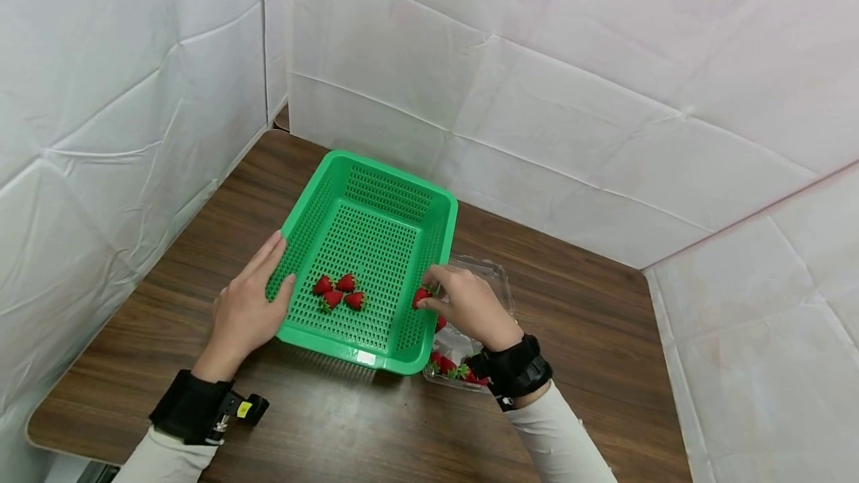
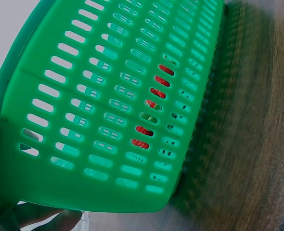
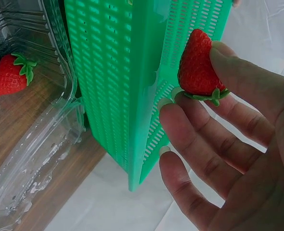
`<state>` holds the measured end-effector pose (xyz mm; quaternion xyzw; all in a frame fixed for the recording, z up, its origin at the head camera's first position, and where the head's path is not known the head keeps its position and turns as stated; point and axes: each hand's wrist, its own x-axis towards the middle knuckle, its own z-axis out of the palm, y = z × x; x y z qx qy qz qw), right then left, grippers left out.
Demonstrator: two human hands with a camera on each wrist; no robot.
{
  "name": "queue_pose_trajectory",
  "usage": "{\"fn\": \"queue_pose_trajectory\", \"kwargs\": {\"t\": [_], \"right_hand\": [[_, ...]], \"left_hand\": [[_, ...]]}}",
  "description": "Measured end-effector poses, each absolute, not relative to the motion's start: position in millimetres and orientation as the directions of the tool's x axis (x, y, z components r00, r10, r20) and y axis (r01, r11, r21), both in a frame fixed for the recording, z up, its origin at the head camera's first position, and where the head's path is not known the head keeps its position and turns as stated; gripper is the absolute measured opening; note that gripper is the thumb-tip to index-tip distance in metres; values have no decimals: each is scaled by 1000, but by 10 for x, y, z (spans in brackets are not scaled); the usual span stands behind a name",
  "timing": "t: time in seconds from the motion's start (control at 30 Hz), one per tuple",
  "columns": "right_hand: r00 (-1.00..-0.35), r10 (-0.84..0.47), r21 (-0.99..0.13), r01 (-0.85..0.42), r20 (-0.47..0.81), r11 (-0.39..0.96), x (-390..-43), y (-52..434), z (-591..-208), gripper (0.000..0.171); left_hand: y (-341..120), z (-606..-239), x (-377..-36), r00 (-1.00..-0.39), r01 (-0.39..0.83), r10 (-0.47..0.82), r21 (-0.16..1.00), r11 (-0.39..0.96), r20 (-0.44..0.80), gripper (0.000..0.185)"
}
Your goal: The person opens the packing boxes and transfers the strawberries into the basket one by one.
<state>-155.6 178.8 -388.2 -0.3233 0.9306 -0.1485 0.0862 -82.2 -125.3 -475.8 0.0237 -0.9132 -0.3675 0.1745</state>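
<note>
My left hand (image 1: 248,313) holds the left side of a green plastic basket (image 1: 367,355) by its rim. In the left wrist view, the slotted outer wall (image 2: 94,115) fills most of the picture, with dark fingers (image 2: 60,221) at the lower left. Several red strawberries (image 1: 330,299) lie together on the basket floor. Over the right rim, my right hand (image 1: 473,308) pinches one strawberry (image 3: 197,67) between thumb and fingertips, its green leaves toward the palm. The other fingers of that hand are spread.
Beside the basket's right wall stands a clear plastic clamshell box (image 1: 463,349) with more strawberries (image 3: 11,77) in it, partly hidden by my right wrist. Both stand on a brown wood-grain table (image 1: 590,364). White sheeted walls (image 1: 537,95) rise behind and at both sides.
</note>
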Motion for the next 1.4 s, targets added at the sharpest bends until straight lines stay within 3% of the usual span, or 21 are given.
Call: {"fn": "queue_pose_trajectory", "kwargs": {"t": [1.4], "right_hand": [[-740,-665,-310,-612,-97,727,-1656,1547,-3852,25]], "left_hand": [[-1251,-4749,-807,-939,82,-174,683,726,298,56]]}}
